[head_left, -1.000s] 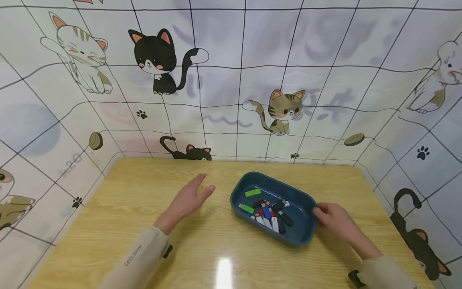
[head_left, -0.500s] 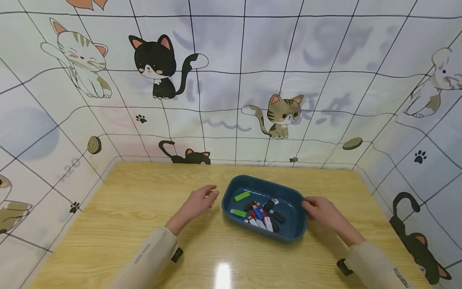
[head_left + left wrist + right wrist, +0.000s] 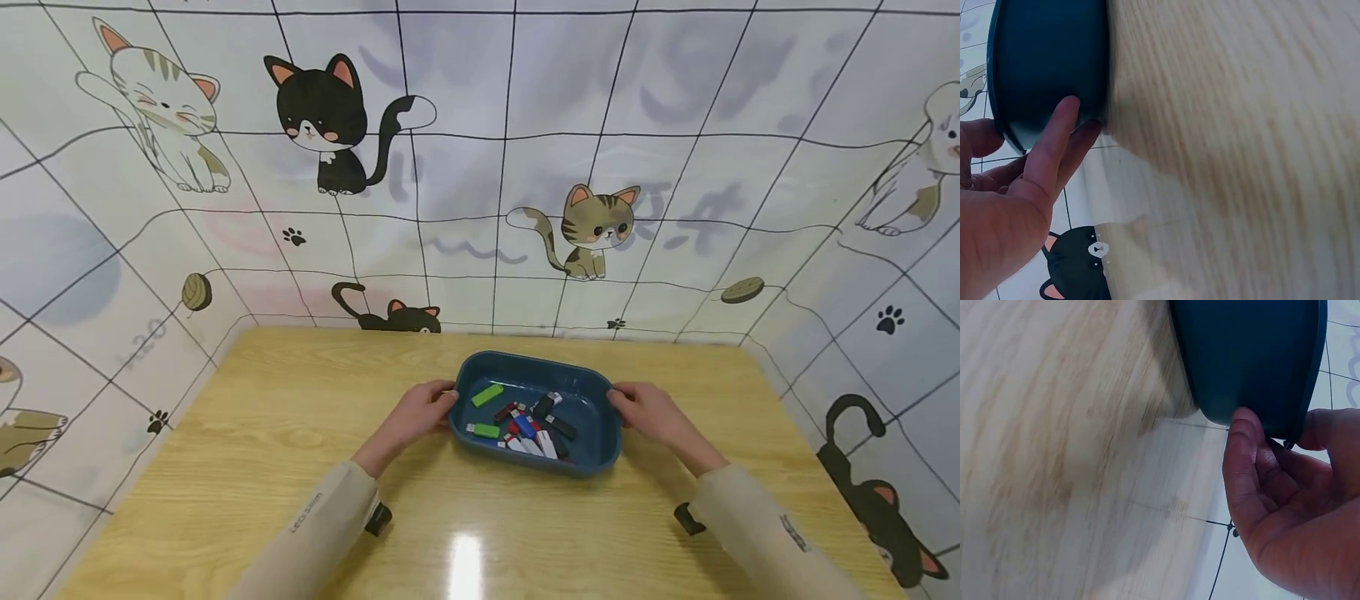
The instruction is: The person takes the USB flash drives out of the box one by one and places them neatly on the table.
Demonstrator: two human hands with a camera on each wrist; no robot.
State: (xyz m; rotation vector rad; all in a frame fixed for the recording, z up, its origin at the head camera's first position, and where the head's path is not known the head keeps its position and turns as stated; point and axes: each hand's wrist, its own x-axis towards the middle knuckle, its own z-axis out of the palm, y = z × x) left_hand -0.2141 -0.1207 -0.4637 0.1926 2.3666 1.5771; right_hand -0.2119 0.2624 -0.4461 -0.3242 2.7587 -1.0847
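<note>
Wooden table (image 3: 300, 392); blue bin (image 3: 588, 421) between hands (image 3: 415, 413) (image 3: 651, 410), contact beneath unclear.

The left grip (image 3: 414, 414) pinched between its thumb (image 3: 982, 137) and its fingers (image 3: 1050, 150), the nearest of them almost straight. Well apart from it and about level, the right grip (image 3: 654, 412) faced inward and pinched too, its fingers (image 3: 1242, 459) more bent. Behind the left grip, a bare wrist (image 3: 369, 456) led into the sleeved left forearm (image 3: 315, 521), slanting back and outward; behind the right grip, the right forearm (image 3: 757, 517) mirrored it.
</note>
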